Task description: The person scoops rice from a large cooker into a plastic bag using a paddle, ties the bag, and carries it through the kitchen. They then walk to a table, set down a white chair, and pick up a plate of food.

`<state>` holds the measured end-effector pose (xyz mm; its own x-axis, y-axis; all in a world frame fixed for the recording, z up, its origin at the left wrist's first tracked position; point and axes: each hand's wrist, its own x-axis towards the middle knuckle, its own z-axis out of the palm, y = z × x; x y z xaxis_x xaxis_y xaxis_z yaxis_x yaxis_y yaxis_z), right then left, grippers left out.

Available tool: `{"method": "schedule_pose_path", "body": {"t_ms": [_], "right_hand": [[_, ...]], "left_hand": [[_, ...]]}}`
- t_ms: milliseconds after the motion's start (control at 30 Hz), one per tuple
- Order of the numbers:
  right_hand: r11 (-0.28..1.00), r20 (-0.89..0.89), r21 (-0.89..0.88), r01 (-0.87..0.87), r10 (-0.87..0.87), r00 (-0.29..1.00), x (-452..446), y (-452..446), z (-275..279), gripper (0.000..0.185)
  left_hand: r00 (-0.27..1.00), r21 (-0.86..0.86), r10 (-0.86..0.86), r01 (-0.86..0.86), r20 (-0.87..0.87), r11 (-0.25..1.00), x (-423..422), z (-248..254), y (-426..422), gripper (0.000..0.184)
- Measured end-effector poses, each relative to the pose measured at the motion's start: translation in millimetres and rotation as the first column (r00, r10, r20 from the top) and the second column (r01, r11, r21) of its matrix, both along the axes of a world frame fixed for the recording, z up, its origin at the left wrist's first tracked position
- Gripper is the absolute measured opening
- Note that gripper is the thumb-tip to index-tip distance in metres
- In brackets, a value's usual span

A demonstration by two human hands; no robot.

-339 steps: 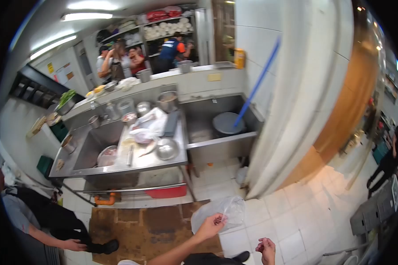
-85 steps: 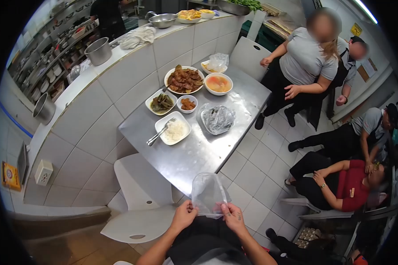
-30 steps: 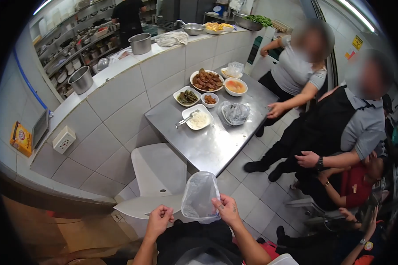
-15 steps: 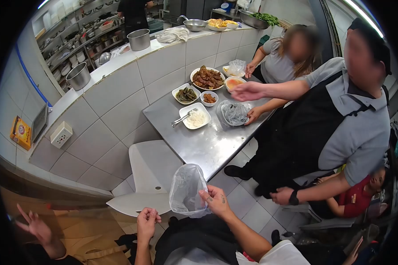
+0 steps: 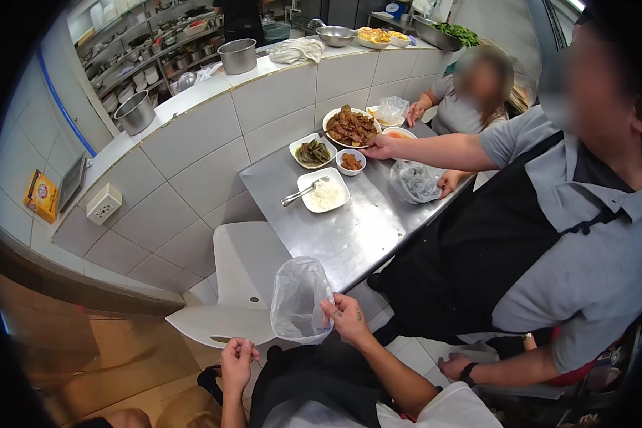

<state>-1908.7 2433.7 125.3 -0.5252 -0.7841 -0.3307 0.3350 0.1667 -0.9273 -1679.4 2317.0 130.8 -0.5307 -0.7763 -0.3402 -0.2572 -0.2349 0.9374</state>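
Note:
A clear plastic bag [image 5: 298, 299] hangs open in front of me, its right edge pinched by my right hand [image 5: 347, 318]. My left hand [image 5: 238, 355] is left of and below the bag, apart from it, fingers curled together; whether something small is between them is hidden. Beyond the bag stands a metal table [image 5: 285, 222]. On it are a plate of brown meat [image 5: 352, 128], a green vegetable dish [image 5: 312, 152], a small bowl of orange-brown pieces [image 5: 350, 162], white rice [image 5: 326, 194] with cutlery, and a plastic-wrapped container [image 5: 415, 181].
A co-worker in a black apron [image 5: 499, 242] leans in from the right, one hand at the meat plate. Another person [image 5: 471, 107] sits at the table's far side, a hand by the wrapped container. A white chair [image 5: 242, 267] stands left of the bag; metal pots [image 5: 237, 56] line the ledge.
The co-worker in the apron has come closer and reached across to the meat plate. The seated person's hand has moved to the wrapped container. My right hand still holds the bag.

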Motion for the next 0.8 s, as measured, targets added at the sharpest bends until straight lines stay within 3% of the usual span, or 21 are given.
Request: {"method": "schedule_pose_path", "body": {"t_ms": [367,467,567,633,667,700,767,800], "right_hand": [[0.988,0.107,-0.072,-0.138,0.145,0.984,-23.9,-23.9,-4.8,0.023],[0.988,-0.002,0.072,-0.134,0.135,0.991,-27.6,-27.4,-2.2,0.022],[0.998,0.005,-0.026,-0.050,0.050,0.999,-37.1,-29.5,-6.7,0.017],[0.990,0.232,-0.132,0.041,-0.009,0.973,-42.8,-33.3,-10.4,0.014],[0.979,0.298,-0.203,0.019,0.043,0.954,-51.4,-33.6,-17.5,0.012],[0.981,0.397,-0.182,0.073,0.005,0.918,-58.4,-33.7,-20.4,0.011],[0.984,0.385,-0.162,0.069,-0.001,0.923,-60.4,-38.8,3.2,0.010],[0.983,0.369,-0.162,0.084,-0.019,0.929,-62.7,-43.3,9.8,0.010]], "left_hand": [[1.000,-0.013,0.000,0.000,-0.027,1.000,-74.2,12.2,-14.2,0.026],[1.000,-0.024,0.000,0.000,-0.009,1.000,-77.3,12.7,-20.0,0.027],[0.989,-0.014,0.123,-0.124,-0.080,0.992,-55.7,-0.6,-31.3,0.027],[0.986,-0.050,0.159,-0.162,-0.046,0.986,-38.7,2.1,-40.1,0.030],[0.971,-0.060,0.238,-0.239,-0.029,0.969,-27.5,5.3,-45.3,0.030],[0.963,-0.145,0.262,-0.252,0.056,0.957,-20.5,9.0,-50.0,0.034],[0.944,-0.228,0.299,-0.262,0.143,0.938,-2.0,7.6,-58.8,0.039],[0.829,-0.433,0.521,-0.401,0.204,0.807,14.6,-0.1,-65.6,0.046]]}}
